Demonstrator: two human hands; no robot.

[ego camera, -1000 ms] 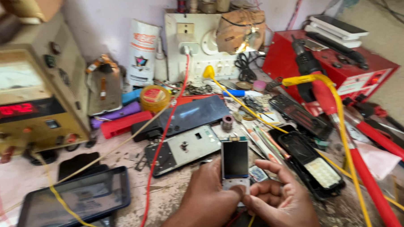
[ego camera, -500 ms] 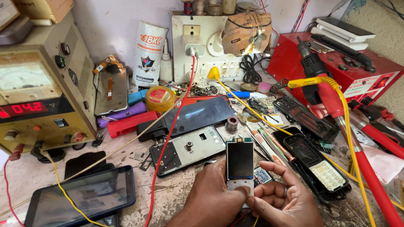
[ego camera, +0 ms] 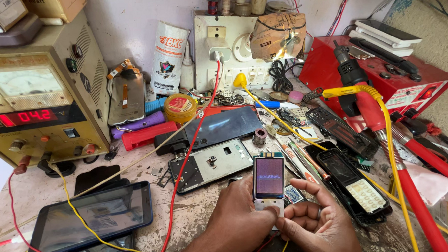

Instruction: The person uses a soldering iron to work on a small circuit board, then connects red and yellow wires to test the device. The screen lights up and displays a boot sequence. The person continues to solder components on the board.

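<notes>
Far to the left of the small phone board, a tan bench power supply (ego camera: 39, 92) stands with a red readout lit, its left side cut by the frame edge. Nearer the board on that side, a dark tablet (ego camera: 90, 218) lies flat under a yellow wire; a second device beneath it is mostly cut off at the bottom edge. Up and left of the board rests an opened phone frame (ego camera: 210, 164), crossed by a red wire. The left hand (ego camera: 237, 217) comes up from the bottom edge, fingers closed around the lower part of the small phone board (ego camera: 269, 181), which stands upright at low centre with its little screen glowing purplish; the writing on it is too blurred to make out. The right hand (ego camera: 317, 224) curls in just beside it, thumb and fingers pinched at the board's lower end, so that end is largely hidden. Both wrists are cut off below. Right of the board lies a black phone shell (ego camera: 355, 188) showing a pale keypad, and beyond that a red-handled tool (ego camera: 382, 120) with a yellow cable leans across a red box (ego camera: 396, 80).
</notes>
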